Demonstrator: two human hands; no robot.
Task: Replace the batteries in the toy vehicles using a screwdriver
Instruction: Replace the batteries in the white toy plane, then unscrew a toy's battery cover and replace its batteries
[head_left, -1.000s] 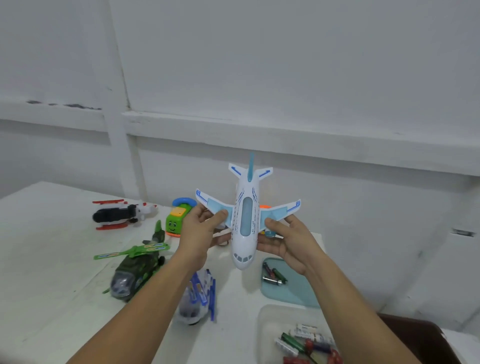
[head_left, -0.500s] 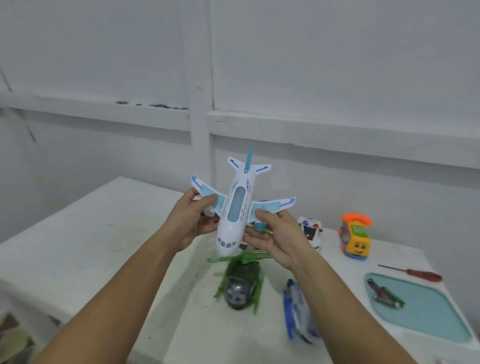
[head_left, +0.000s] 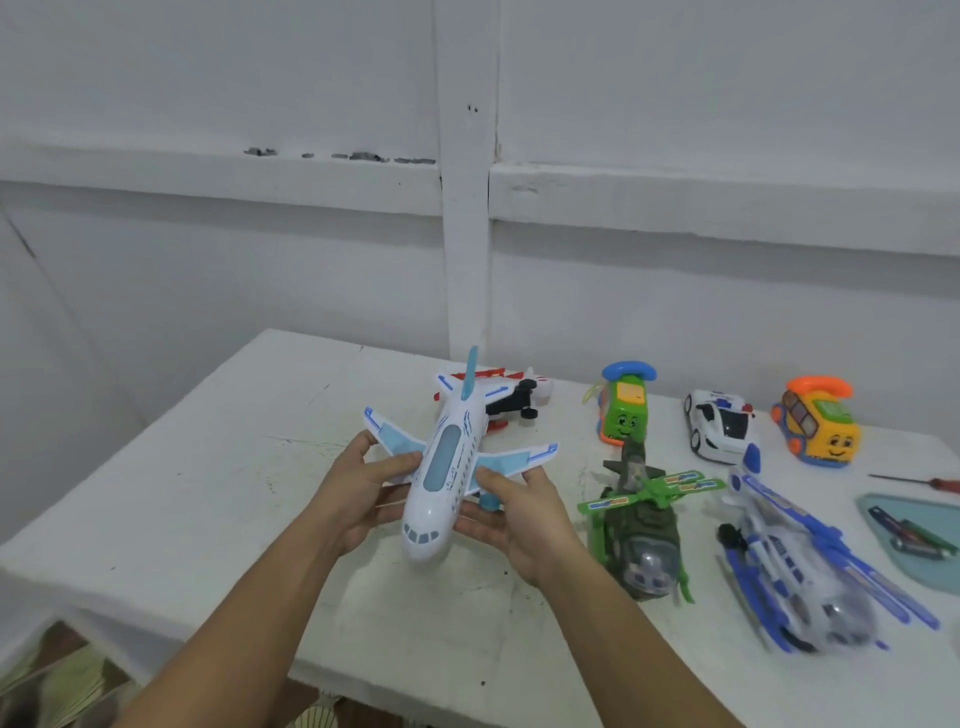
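Here my left fingers (head_left: 387, 464) and right fingers (head_left: 501, 482) hold the white toy plane (head_left: 441, 483) between them, over the desk (head_left: 234, 467). The green helicopter (head_left: 644, 525) lies just right of them, and the screwdriver (head_left: 930, 483) is farther right.

White surface (head_left: 208, 467), scuffed and dark-speckled. Plain white wall (head_left: 208, 291) behind; horizontal ledge (head_left: 208, 176) crossed by upright post (head_left: 467, 249). Teal tray (head_left: 924, 574) at right edge.
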